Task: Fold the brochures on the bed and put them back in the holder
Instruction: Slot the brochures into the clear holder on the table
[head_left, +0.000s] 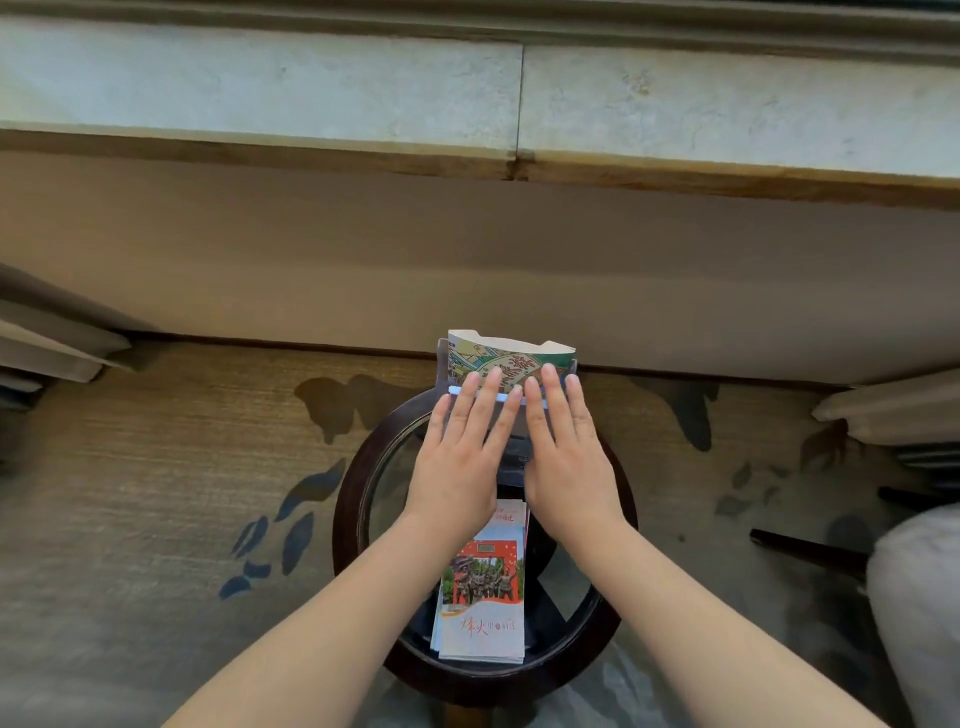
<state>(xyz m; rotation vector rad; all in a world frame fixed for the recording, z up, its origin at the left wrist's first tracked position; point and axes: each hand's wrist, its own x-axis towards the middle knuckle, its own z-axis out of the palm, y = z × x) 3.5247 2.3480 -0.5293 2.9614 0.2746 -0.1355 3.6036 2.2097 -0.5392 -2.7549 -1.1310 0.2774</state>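
Observation:
A clear acrylic holder (451, 391) stands at the far edge of a round dark glass-topped table (349, 499). Colourful folded brochures (511, 354) stick up out of it. My left hand (462, 457) and my right hand (563, 452) lie side by side, palms down, fingers straight, with the fingertips touching the front of the holder and the brochures. A stack of folded brochures (483, 597), the top one with a red photo cover, lies flat on the table near me, between my forearms.
The table stands on a patterned brown carpet (156, 467), close to a beige wall (467, 260) under a stone ledge. Curtain folds (57, 338) hang at the left. White bedding (914, 597) and dark furniture legs show at the right.

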